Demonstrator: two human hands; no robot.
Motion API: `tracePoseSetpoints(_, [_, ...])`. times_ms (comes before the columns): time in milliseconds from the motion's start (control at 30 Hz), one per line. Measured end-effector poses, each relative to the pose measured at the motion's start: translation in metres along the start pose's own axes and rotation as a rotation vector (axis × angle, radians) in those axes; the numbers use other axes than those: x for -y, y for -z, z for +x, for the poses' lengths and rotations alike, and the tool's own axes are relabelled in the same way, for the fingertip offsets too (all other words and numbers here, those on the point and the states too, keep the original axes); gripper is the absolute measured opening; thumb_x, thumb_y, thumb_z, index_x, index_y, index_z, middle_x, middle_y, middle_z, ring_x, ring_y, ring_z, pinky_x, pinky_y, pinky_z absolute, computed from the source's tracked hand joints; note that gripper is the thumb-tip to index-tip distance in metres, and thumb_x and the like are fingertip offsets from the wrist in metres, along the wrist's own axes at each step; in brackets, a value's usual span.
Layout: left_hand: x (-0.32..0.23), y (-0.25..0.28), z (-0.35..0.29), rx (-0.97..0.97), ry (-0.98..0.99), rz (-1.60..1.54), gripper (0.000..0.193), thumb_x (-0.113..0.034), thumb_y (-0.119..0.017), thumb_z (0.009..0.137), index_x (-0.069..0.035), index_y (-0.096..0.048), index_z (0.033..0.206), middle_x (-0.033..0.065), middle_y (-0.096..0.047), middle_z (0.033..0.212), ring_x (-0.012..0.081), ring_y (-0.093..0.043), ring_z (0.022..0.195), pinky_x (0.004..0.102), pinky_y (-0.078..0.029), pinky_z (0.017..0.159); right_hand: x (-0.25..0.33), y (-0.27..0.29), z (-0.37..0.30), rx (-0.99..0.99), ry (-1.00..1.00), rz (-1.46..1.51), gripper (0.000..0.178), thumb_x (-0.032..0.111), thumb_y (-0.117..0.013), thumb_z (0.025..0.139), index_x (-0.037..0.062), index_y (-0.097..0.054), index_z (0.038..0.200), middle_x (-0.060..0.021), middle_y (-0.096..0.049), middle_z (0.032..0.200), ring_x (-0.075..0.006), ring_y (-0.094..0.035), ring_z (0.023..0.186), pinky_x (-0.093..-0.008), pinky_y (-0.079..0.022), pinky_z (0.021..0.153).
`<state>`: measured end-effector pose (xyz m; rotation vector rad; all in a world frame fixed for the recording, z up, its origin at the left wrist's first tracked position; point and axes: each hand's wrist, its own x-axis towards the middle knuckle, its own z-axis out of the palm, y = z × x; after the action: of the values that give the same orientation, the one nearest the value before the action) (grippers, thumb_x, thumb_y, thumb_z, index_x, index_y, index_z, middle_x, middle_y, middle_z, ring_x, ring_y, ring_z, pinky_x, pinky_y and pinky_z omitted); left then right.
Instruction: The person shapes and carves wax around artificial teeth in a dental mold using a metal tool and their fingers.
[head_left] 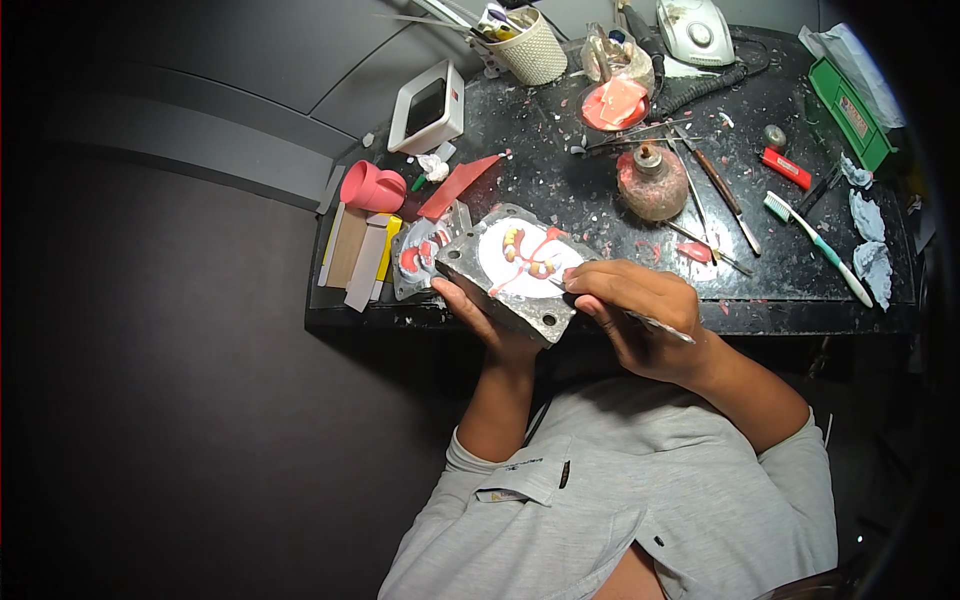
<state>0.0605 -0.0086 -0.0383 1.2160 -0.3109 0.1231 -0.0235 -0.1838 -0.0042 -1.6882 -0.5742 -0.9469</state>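
Observation:
My left hand (487, 322) is closed round the lower left side of a metal dental flask (520, 310), tilted up at the table's front edge. White plaster (493, 262) fills it, with yellowish denture teeth (541, 268) and reddish wax strips set in. My right hand (640, 305) pinches a slim metal hand tool (664, 327) over the plaster's right side; fingers hide much of the tool, and I cannot tell whether its tip touches. Behind the flask, to the left, lies the other flask half (412, 258) with plaster and red patches.
Left of the flask are a pink cup (372, 187), flat boxes (368, 258) and a pink wax sheet (462, 186). A round spirit burner (652, 183), metal tools (712, 175), a red lighter (786, 168) and a toothbrush (818, 248) lie right. Wax crumbs litter the black table (540, 135).

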Motion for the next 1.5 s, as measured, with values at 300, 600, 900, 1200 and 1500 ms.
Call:
tracePoseSetpoints(300, [-0.004,-0.006,0.0,0.006,0.009,-0.036,0.103,-0.085,-0.008,0.094,-0.006,-0.038,0.151,0.0164,-0.054,0.14,0.0304,-0.061,0.12,0.0485,-0.052,0.103,0.0,0.0,0.0,0.014,-0.026,0.004,0.011,0.001,-0.072,0.093,-0.0034,-0.069,0.103,-0.0147,-0.073,0.094,-0.029,-0.074,0.082,-0.0341,-0.058,0.07])
tracePoseSetpoints(600, [-0.002,-0.004,0.0,0.012,0.059,-0.142,0.103,-0.086,-0.009,0.093,-0.006,-0.038,0.151,0.0156,-0.055,0.139,0.031,-0.06,0.12,0.0482,-0.052,0.102,0.0,-0.001,0.0,0.0,-0.011,-0.006,0.011,0.0,-0.071,0.093,-0.0036,-0.069,0.103,-0.0149,-0.072,0.093,-0.0294,-0.074,0.083,-0.0343,-0.058,0.07])
tracePoseSetpoints(900, [-0.006,-0.004,0.003,0.152,0.028,-0.228,0.102,-0.087,-0.011,0.093,-0.006,-0.038,0.149,0.0156,-0.055,0.137,0.0305,-0.061,0.117,0.048,-0.053,0.1,0.001,0.0,0.0,0.011,-0.014,-0.01,0.011,-0.001,-0.071,0.093,-0.0041,-0.069,0.103,-0.0151,-0.073,0.094,-0.0295,-0.074,0.084,-0.034,-0.059,0.07])
tracePoseSetpoints(1200, [-0.007,-0.01,0.0,-0.019,0.074,-0.205,0.104,-0.089,-0.014,0.091,-0.006,-0.038,0.15,0.0152,-0.055,0.137,0.0301,-0.061,0.118,0.048,-0.053,0.1,0.001,0.0,-0.001,0.011,-0.007,0.002,0.012,0.0,-0.071,0.093,-0.0048,-0.069,0.104,-0.0158,-0.073,0.095,-0.0296,-0.074,0.084,-0.0341,-0.059,0.071])
tracePoseSetpoints(1500, [-0.006,-0.008,0.0,0.002,0.075,-0.182,0.104,-0.087,-0.011,0.092,-0.005,-0.039,0.149,0.0161,-0.055,0.137,0.0309,-0.061,0.118,0.0481,-0.053,0.1,0.001,0.0,0.0,-0.001,-0.017,0.001,0.012,-0.001,-0.071,0.092,-0.0041,-0.069,0.104,-0.015,-0.073,0.094,-0.0297,-0.074,0.084,-0.0344,-0.059,0.071])
